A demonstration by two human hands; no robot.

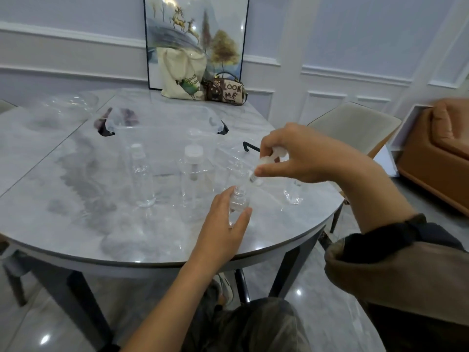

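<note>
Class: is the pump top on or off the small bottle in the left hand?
Off. The right hand pinches the white pump top above the small bottle, which the left hand grips; its neck stands uncovered.

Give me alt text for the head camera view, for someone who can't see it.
A person's left hand grips a small clear bottle over a grey marble table while the right hand pinches a white pump cap just above its open neck. Behind stand a capped clear bottle, a pump bottle and a clear storage box.
</note>
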